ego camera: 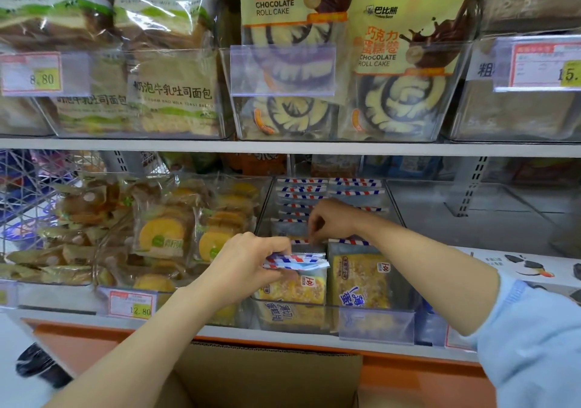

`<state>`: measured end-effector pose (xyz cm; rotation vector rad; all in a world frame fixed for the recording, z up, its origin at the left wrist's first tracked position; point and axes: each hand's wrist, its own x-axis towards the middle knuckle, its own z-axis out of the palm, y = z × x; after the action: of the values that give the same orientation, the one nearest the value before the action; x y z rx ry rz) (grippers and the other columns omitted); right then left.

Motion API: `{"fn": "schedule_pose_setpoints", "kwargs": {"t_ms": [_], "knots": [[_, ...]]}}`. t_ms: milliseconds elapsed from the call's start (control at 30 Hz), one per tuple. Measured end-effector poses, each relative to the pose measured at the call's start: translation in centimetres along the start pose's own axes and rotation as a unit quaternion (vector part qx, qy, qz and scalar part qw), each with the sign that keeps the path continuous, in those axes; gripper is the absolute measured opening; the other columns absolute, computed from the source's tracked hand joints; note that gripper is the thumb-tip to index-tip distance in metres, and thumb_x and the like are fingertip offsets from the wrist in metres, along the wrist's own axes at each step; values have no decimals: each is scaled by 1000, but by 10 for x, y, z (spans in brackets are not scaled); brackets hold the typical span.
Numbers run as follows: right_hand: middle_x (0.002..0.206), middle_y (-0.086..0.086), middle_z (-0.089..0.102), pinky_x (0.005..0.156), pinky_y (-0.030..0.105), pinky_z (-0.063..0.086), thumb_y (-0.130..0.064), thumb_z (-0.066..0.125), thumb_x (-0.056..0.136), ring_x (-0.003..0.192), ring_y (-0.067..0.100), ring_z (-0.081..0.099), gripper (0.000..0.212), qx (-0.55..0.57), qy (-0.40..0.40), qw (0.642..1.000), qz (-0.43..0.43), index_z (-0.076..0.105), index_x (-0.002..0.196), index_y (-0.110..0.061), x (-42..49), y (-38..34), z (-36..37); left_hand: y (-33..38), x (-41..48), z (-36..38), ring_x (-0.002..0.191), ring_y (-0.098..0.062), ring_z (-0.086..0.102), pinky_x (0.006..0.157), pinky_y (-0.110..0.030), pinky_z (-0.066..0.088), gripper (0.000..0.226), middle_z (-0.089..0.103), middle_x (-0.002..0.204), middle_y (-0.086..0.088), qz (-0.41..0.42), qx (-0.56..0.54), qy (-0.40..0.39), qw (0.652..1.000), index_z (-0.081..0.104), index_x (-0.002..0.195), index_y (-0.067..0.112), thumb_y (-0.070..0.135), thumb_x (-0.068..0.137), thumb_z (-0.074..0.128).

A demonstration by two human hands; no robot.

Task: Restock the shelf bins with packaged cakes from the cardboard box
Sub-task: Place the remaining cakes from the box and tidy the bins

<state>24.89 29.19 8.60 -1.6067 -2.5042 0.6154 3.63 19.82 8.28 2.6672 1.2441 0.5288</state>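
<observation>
To the left on the lower shelf sits a clear plastic tub of round yellow cakes in crinkly wrappers (163, 234), with a red-and-yellow price tag (132, 305) below it. Beside that, the left hand (248, 263) comes up from below. Its forearm slants over the open brown cardboard box (267, 376) at the foot of the shelf, and the wrist tips forward.

Its grip is closed on a flat plastic packet of yellow cake (295, 288), thumb and fingers pinching the red, white and blue striped top seal. The packet hangs upright in the front left of the clear plastic shelf bin (333, 308), just beside a matching one on its right.

I'd judge it light and soft. The cake would crush if squeezed, and the film looks slippery. The crimped seal is the stiffest part, so that is the sensible place to take hold.

The right hand (330, 222) reaches in from the right over the bin, pale blue sleeve (534, 329) pushed up the forearm and wrist dropped. Its fingers curl down onto the striped tops just in front of the row of packets (298, 187) standing behind. I cannot tell whether its grip pinches one or only holds them back to make room.
</observation>
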Motion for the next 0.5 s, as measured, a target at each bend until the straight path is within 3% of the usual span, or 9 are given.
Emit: {"fn": "schedule_pose_setpoints", "kwargs": {"t_ms": [100,167,267,333,400,500], "knots": [[87,-5,70,77,26,52,-20,72,84,81,7,64,2,77,125,989,-11,70,85,-20,-8,4,-12,2,2,-5,61,5,54,52,-10,30,31,49,62,30,-1,0,-6,1000,42,72,45,41,82,72],[90,-4,69,81,28,52,-19,70,86,85,9,64,3,102,152,983,-23,68,87,-20,-11,6,-17,3,7,-4,61,2,54,54,-15,35,25,53,66,26,-7,4,-11,1000,46,78,40,42,82,71],[97,-1,66,86,31,52,-19,64,90,92,14,62,4,76,107,991,-16,63,94,-20,-9,3,-10,7,16,7,76,-6,60,63,-25,44,18,65,86,15,-34,41,-26,998,54,94,36,46,85,66],[101,-2,63,87,33,51,-22,63,90,95,16,61,12,88,92,992,5,60,101,-20,-8,0,-8,9,23,12,89,-14,62,67,-27,46,32,68,103,7,-58,75,-31,995,58,112,30,47,86,64],[102,-5,63,83,27,48,-27,64,90,94,11,61,19,110,69,991,-5,62,108,-20,-10,-5,-12,9,28,12,96,-18,63,71,-29,48,40,67,112,5,-64,83,-37,994,58,120,27,46,86,65],[93,-13,65,73,15,42,-23,64,91,81,-2,59,14,87,1,995,-38,69,102,-18,-16,-11,-18,7,27,12,96,-18,63,70,-27,45,41,68,112,4,-63,90,-50,993,57,123,27,46,87,63]]}}
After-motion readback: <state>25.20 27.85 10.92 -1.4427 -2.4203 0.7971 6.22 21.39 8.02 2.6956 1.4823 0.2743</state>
